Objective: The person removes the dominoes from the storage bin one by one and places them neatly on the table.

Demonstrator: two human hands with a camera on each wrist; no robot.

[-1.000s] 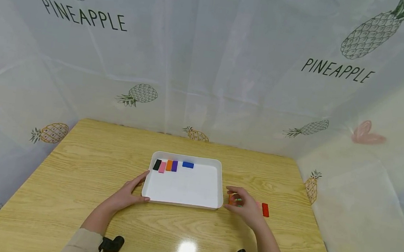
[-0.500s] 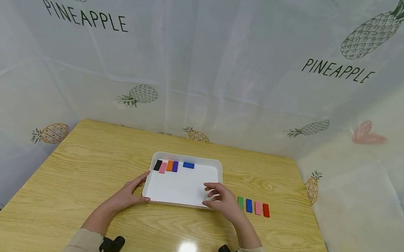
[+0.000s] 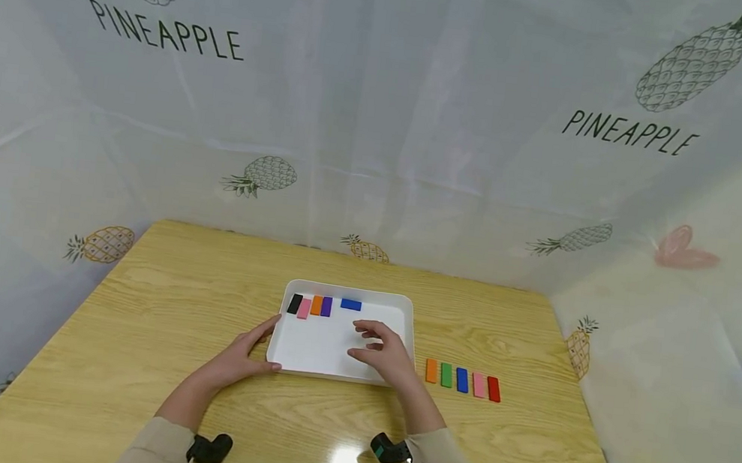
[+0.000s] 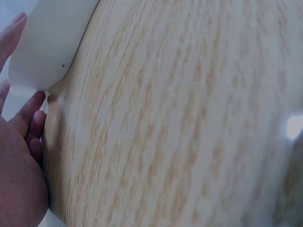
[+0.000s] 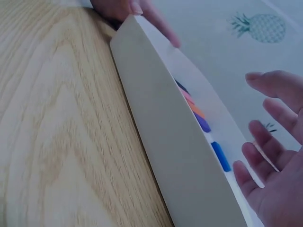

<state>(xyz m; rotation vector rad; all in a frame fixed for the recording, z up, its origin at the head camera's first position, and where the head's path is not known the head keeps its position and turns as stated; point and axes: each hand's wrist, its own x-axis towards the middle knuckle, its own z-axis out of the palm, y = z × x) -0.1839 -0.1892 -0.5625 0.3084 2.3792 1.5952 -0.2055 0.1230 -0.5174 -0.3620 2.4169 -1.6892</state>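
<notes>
A white tray [image 3: 331,348] lies on the table with small flat coloured blocks along its far side. Black [image 3: 295,304], pink [image 3: 304,309], orange [image 3: 316,305] and purple [image 3: 326,307] blocks stand side by side at its left, and a blue block [image 3: 351,305] lies crosswise apart from them. My left hand [image 3: 238,357] rests against the tray's left edge, thumb at the near corner, fingers extended along the side. Above the tray's right part hovers my right hand [image 3: 388,354], its fingers loosely spread; in the right wrist view nothing shows in its palm [image 5: 279,194].
Right of the tray, a row of blocks lies on the wooden table [image 3: 523,459]: orange [image 3: 431,371], green [image 3: 446,375], blue [image 3: 462,380], pink [image 3: 478,385] and red [image 3: 494,389]. A pineapple-print curtain [image 3: 433,155] hangs behind the table.
My right hand has moved left from over the block row to above the tray, uncovering the row. My left hand has kept its place at the tray's edge.
</notes>
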